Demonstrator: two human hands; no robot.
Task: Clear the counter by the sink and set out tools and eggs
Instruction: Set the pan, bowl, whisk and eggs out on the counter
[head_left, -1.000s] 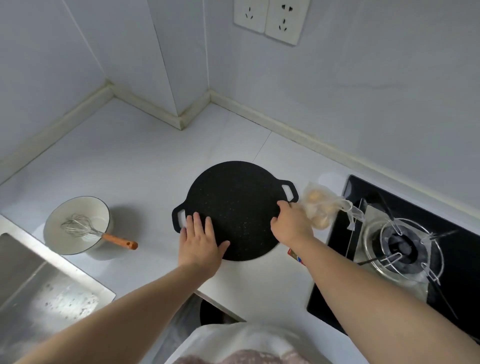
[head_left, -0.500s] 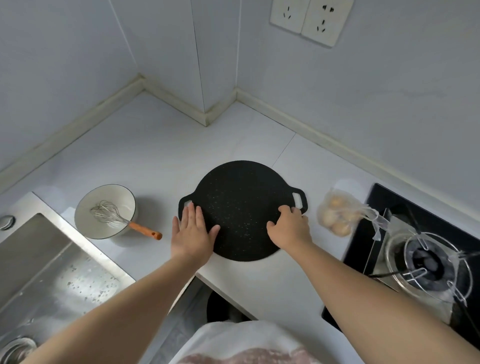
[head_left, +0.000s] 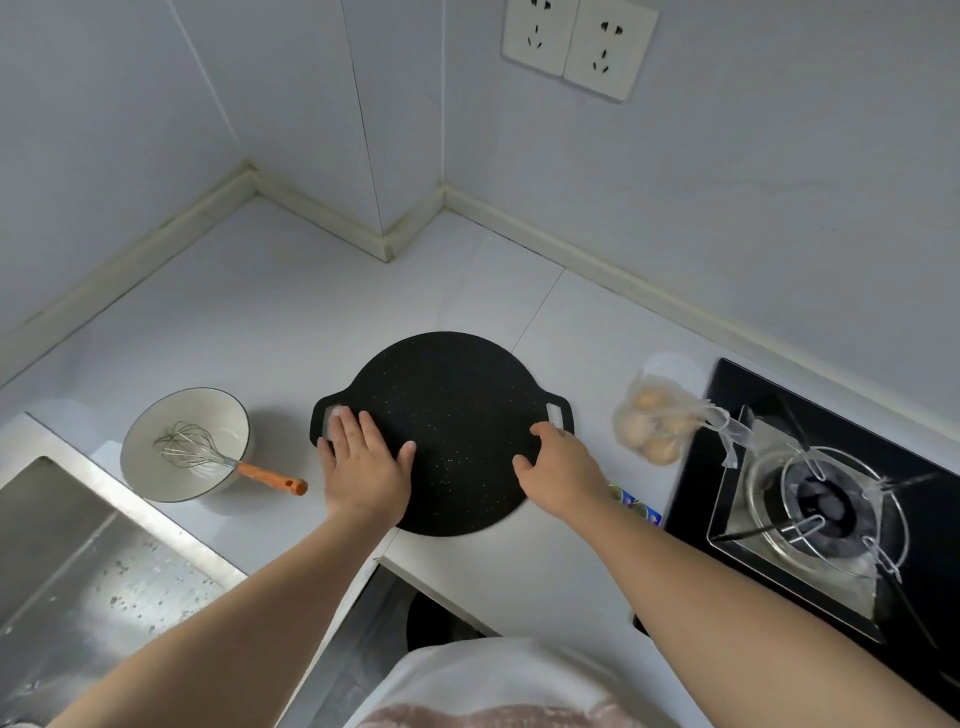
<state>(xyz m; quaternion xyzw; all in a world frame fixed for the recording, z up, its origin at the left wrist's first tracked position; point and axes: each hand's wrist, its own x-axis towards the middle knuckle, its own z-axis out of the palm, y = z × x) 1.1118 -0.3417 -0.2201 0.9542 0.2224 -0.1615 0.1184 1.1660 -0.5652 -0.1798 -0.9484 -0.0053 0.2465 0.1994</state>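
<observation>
A round black pan (head_left: 457, 405) lies flat on the white surface (head_left: 260, 312) at mid-frame. The left hand (head_left: 363, 467) is spread flat on its left edge, fingers straight, and the right hand (head_left: 558, 467) rests on its right edge, fingers loosely bent, gripping nothing. A clear bag of eggs (head_left: 654, 423) sits just right of the pan beside the stove (head_left: 831, 509), and a bowl (head_left: 150, 426) holding a whisk (head_left: 208, 452) stands at left by the sink (head_left: 78, 571).
</observation>
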